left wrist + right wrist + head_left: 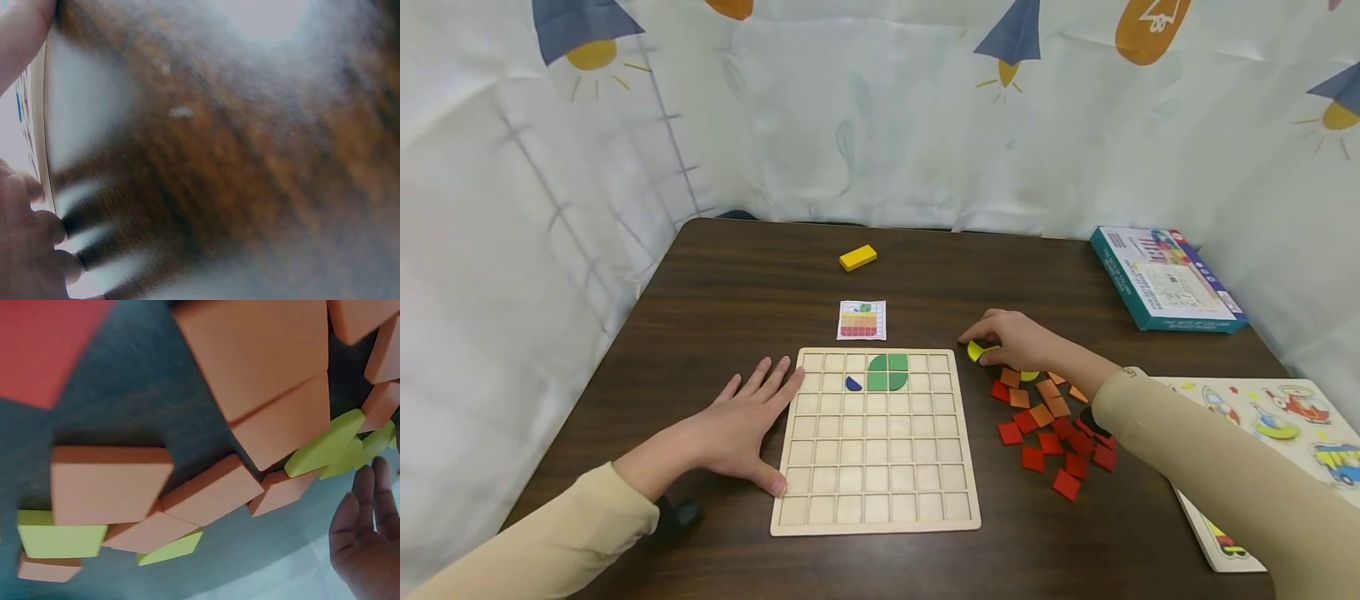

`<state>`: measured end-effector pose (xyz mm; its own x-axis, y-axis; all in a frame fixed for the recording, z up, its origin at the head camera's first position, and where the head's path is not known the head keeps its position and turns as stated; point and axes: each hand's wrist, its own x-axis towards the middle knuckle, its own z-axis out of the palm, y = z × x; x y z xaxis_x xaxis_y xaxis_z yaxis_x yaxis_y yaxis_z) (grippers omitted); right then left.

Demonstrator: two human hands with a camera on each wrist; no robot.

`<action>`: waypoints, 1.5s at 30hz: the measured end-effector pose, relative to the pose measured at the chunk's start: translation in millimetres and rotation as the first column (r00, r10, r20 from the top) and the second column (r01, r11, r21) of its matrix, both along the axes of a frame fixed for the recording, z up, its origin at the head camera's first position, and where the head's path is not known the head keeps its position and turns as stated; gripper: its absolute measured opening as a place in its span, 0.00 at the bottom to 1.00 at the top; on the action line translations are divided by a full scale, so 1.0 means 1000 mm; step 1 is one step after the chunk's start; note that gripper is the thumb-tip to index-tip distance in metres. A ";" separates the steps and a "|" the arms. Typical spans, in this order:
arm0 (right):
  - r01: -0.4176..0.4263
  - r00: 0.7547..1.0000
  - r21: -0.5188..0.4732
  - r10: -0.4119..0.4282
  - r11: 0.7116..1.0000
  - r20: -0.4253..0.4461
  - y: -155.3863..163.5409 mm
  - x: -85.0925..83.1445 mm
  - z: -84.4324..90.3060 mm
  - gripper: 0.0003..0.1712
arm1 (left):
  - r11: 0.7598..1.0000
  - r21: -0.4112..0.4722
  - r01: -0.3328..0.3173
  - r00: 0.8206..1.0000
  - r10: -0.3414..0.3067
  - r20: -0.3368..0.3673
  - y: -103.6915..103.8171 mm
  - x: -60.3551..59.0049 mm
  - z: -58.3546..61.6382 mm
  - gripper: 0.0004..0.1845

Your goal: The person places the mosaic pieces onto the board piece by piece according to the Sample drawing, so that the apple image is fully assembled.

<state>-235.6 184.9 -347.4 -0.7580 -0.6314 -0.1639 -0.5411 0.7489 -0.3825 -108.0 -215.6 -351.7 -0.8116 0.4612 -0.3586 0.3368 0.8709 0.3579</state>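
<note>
A square wooden grid board lies on the table. My left hand rests with spread fingers along its left edge, thumb at the lower corner and fingertips at the upper side. In the left wrist view, the fingers lie beside the board's rim. Green tiles, some with a rounded corner, sit together in the upper cells, and a dark blue half-round tile lies left of them. Right of the board, my right hand pinches a yellow-green rounded tile between thumb and fingers. More yellow-green tiles lie beside the fingers in the right wrist view.
Orange tiles and red tiles lie scattered below the right hand. A small picture card and a yellow block lie beyond the board. At the right are a game box and a picture puzzle board.
</note>
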 end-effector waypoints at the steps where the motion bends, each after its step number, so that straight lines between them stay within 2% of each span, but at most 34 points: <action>1: 0.002 1.000 -0.001 -0.002 1.000 -0.005 -0.001 -0.001 0.000 0.20 | 1.000 0.000 -0.002 1.000 0.002 0.002 0.000 0.000 0.000 0.80; 7: 0.051 0.999 -0.011 -0.051 0.999 0.000 -0.002 -0.003 0.001 0.09 | 1.000 -0.013 -0.003 1.000 0.003 0.000 0.002 -0.001 0.000 0.80; 14: 0.092 0.996 -0.013 -0.092 0.996 0.014 -0.001 -0.002 0.002 0.16 | 1.000 -0.027 0.007 1.000 -0.007 0.001 0.005 -0.004 0.003 0.79; 21: 0.085 0.996 -0.009 -0.085 0.996 -0.003 -0.003 0.000 0.002 0.09 | 0.999 -0.036 0.013 1.000 -0.013 0.005 0.002 -0.003 0.002 0.79; 24: 0.103 0.995 -0.009 -0.103 0.995 0.000 -0.004 0.000 0.001 0.10 | 1.000 -0.029 0.012 1.000 -0.012 0.006 0.001 -0.002 0.002 0.79; 29: 0.160 0.987 -0.075 -0.160 0.984 0.003 -0.011 0.000 0.006 0.10 | 1.000 -0.024 0.004 1.000 -0.003 0.013 0.000 -0.001 0.001 0.79; 32: 0.162 0.987 -0.140 -0.161 0.977 0.021 -0.025 0.003 0.014 0.10 | 1.000 -0.015 -0.003 1.000 0.003 0.014 -0.001 0.000 0.001 0.79; 38: 0.058 0.994 -0.244 -0.033 0.968 0.105 -0.076 0.017 0.023 0.05 | 1.000 0.002 -0.005 1.000 0.005 0.018 -0.002 0.000 0.003 0.80; 45: -0.145 0.975 -0.250 0.181 0.957 0.129 -0.139 0.035 0.019 0.02 | 1.000 -0.008 -0.005 1.000 0.005 0.015 -0.001 0.002 0.004 0.79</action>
<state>-200.9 46.1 -328.8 -0.6201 -0.7784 -0.0974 -0.5713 0.5332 -0.6240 -106.2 -217.0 -347.8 -0.8086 0.4538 -0.3746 0.3268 0.8757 0.3555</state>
